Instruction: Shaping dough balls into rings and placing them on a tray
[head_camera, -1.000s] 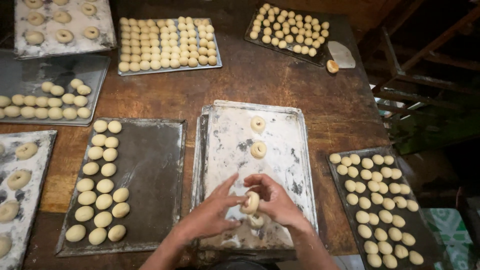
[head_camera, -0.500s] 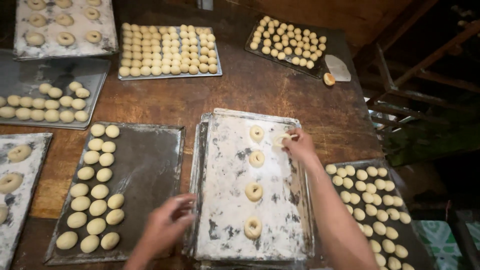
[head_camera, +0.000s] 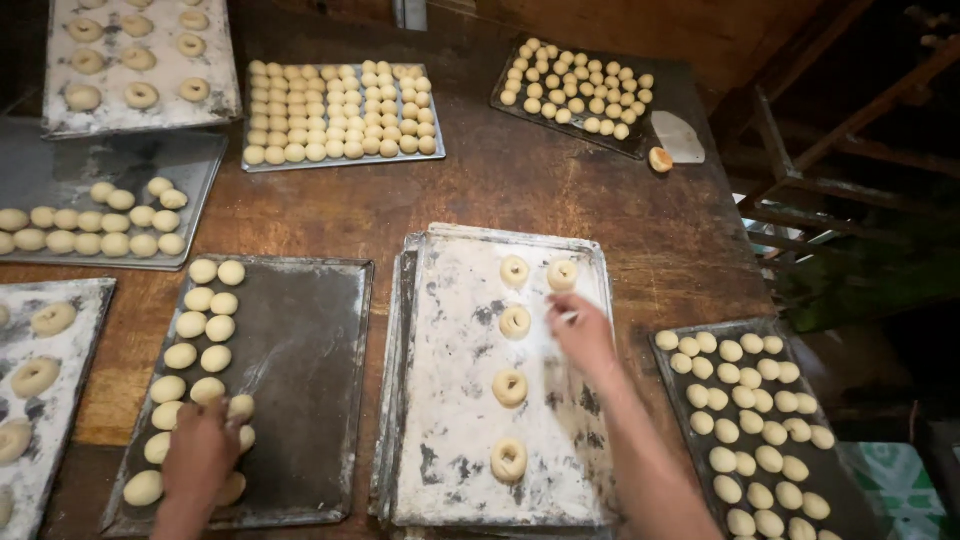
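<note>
Head view: a brown wooden table (head_camera: 520, 200) full of baking trays is seen from above.
Floured tray: the white, dusty tray (head_camera: 450, 400) sits in the middle, on a stack of more trays.
Done: five dough rings (head_camera: 510, 388) are laid on it. Four make a line from 12 o'clock down to 6 o'clock, and one more ring (head_camera: 562, 275) sits at 1 o'clock.
Left: most of the floured tray is bare. Many round dough balls (head_camera: 205, 328) are waiting on the dark tray (head_camera: 300, 380) at 9 o'clock.
More dough: balls are also seen on the tray at 3 o'clock (head_camera: 690, 400) and on the trays at the far side.
Left hand (head_camera: 200, 455): it is stretched out flat, palm down, over the balls at the near end of the dark tray. It cannot be told if a ball is being held.
Right hand (head_camera: 583, 335): it is reached out to 1 o'clock, fingers spread loose and holding nothing, just below the newest ring.
</note>
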